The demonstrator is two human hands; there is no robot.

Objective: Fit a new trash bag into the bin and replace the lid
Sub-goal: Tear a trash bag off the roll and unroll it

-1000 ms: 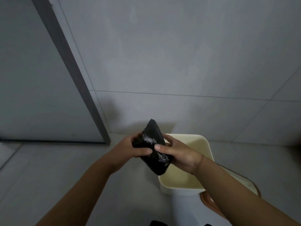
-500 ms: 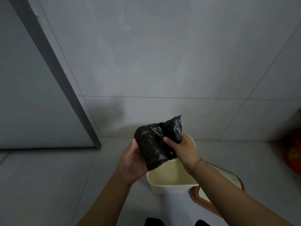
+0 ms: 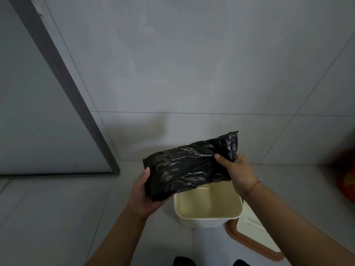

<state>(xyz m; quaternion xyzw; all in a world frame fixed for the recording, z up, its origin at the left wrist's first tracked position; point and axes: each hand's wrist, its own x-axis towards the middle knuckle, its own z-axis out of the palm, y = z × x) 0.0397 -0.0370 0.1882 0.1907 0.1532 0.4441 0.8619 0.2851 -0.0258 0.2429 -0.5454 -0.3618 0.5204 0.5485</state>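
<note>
A folded black trash bag (image 3: pixel 184 167) is held between both hands above the floor. My left hand (image 3: pixel 142 194) cups its lower left end from beneath. My right hand (image 3: pixel 238 171) pinches its upper right end, thumb on top. Just below stands a cream bin (image 3: pixel 209 219), open and with nothing inside, partly hidden by the bag. The lid (image 3: pixel 251 237), white with an orange-brown rim, lies on the floor to the bin's right, partly under my right forearm.
The bin stands near a grey tiled wall (image 3: pixel 192 73). A dark door frame (image 3: pixel 63 81) runs down on the left. A blurred red object (image 3: pixel 347 181) sits at the right edge. Dark shoe tips (image 3: pixel 184 262) show at the bottom.
The bag has been unfolded from a compact bundle into a longer strip, my right hand pulling its end up and to the right while my left hand holds the other end lower.
</note>
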